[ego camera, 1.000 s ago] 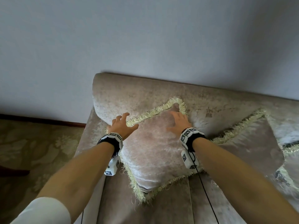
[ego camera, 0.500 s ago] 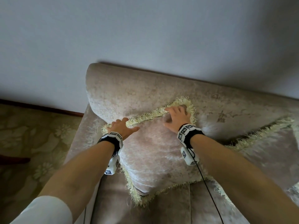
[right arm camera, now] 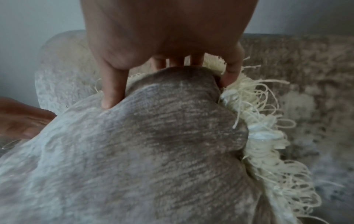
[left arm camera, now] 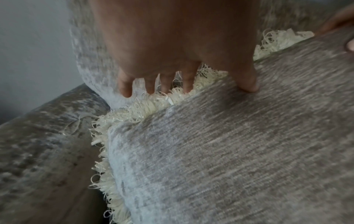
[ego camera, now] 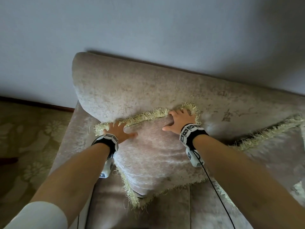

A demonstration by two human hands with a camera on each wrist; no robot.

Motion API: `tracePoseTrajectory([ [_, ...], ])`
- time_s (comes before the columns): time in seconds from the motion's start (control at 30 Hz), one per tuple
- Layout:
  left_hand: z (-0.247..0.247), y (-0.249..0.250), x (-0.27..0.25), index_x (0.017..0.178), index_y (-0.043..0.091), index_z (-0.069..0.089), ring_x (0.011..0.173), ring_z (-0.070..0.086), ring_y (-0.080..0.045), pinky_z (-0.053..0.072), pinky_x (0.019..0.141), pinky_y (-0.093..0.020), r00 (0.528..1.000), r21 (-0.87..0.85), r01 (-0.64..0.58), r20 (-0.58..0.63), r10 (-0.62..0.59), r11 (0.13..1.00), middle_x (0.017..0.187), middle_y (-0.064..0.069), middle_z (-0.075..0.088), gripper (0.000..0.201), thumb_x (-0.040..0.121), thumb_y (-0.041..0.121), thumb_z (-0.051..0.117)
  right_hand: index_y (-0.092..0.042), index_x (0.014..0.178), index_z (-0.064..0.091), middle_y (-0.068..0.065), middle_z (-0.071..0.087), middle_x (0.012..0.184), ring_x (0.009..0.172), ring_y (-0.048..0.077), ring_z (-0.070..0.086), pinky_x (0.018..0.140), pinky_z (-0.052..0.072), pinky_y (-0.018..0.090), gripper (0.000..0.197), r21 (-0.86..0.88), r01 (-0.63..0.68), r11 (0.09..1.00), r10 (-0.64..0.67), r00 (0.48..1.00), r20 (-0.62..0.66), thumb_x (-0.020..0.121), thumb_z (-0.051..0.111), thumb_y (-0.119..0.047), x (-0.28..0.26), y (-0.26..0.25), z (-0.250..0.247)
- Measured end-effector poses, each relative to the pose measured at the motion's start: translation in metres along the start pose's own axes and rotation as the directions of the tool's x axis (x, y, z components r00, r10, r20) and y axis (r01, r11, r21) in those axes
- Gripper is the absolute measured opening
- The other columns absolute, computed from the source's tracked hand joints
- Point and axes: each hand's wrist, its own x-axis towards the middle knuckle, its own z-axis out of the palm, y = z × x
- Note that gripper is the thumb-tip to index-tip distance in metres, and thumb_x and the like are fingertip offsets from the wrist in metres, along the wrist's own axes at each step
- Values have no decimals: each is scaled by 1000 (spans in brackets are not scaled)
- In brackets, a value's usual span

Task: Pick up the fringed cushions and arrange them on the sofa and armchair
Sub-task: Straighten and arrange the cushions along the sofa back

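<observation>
A beige velvet fringed cushion (ego camera: pixel 156 156) leans upright against the sofa backrest (ego camera: pixel 148 86) at the sofa's left end. My left hand (ego camera: pixel 121 129) lies at its top left corner. The fingers (left arm camera: pixel 125 89) are spread fairly straight over the cream fringe (left arm camera: pixel 145 109), and the thumb presses the cushion face (left arm camera: pixel 229 151). My right hand (ego camera: pixel 177 119) grips the top right corner. Its thumb (right arm camera: pixel 111 97) digs into the front, and the other fingers curl behind the bunched corner (right arm camera: pixel 172 106). A second fringed cushion (ego camera: pixel 272 146) leans on the backrest to the right.
The sofa's left armrest (ego camera: pixel 72 138) sits just left of the cushion, and a patterned carpet (ego camera: pixel 24 138) lies beyond it. A plain wall (ego camera: pixel 148 30) rises behind the backrest. Seat cushions (ego camera: pixel 165 212) stretch below the cushion. A black cable (ego camera: pixel 217 195) runs from my right wrist.
Both hands slid up from the cushion's face to its top corners. The right hand went from lying flat to gripping the top right corner. The cushion now stands more upright against the backrest.
</observation>
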Motion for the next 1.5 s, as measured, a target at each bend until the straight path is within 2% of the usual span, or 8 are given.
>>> tracePoseTrajectory([
  [0.23,13,1,0,150,32,26,148,13,-23,3,117,-56,997,63,-66,-41,69,996,159,-1,25,93,75,78,56,-27,148,31,0,29,156,145,28,19,111,23,61,95,-44,-110,993,114,986,121,73,53,-82,-9,16,27],
  [0.53,27,24,-12,140,31,47,145,13,-33,6,116,-57,986,304,-150,-25,165,941,152,-10,32,78,79,79,47,-23,123,59,3,58,134,132,28,45,115,14,59,80,-268,-120,956,153,983,105,75,46,-85,-27,45,48],
  [0.67,37,35,-16,133,27,53,133,38,-31,20,116,-50,978,227,-196,-26,207,954,140,-10,47,75,77,78,51,-22,118,61,3,61,129,128,27,48,115,15,57,73,-267,-105,958,140,983,115,78,46,-82,-43,61,53],
  [0.9,48,42,-26,122,19,50,108,56,-25,40,98,-41,974,139,-209,-56,218,968,119,-5,60,69,79,72,58,-21,72,62,-4,64,85,98,23,60,112,22,51,57,-171,-109,979,141,971,193,79,51,-77,-54,67,60],
  [1.13,57,41,-56,134,17,39,93,64,-27,44,72,-33,955,297,-248,-85,284,922,103,-10,69,67,91,68,38,-21,86,66,-7,63,76,95,23,64,111,26,49,57,-64,-116,991,124,983,136,80,51,-76,-69,72,74],
  [1.27,29,51,-59,140,23,38,91,66,-27,47,75,-33,953,397,-270,-23,303,877,98,-8,70,75,86,76,35,-20,98,64,-1,71,102,103,26,64,106,34,46,57,15,-98,995,96,990,101,81,53,-73,-73,83,55],
  [1.4,-2,65,-66,134,25,45,84,62,-23,42,72,-30,947,407,-277,-40,319,871,98,-4,70,72,84,77,42,-22,77,58,-2,68,84,82,23,63,85,47,37,53,69,-79,994,72,993,91,77,57,-74,-69,94,30],
  [1.5,-26,70,-71,113,31,57,83,57,-15,38,72,-27,943,380,-284,-56,329,880,94,6,67,52,83,74,50,-23,66,50,-4,56,67,74,23,59,69,42,30,50,150,-91,984,73,990,119,77,62,-70,-72,95,22],
])
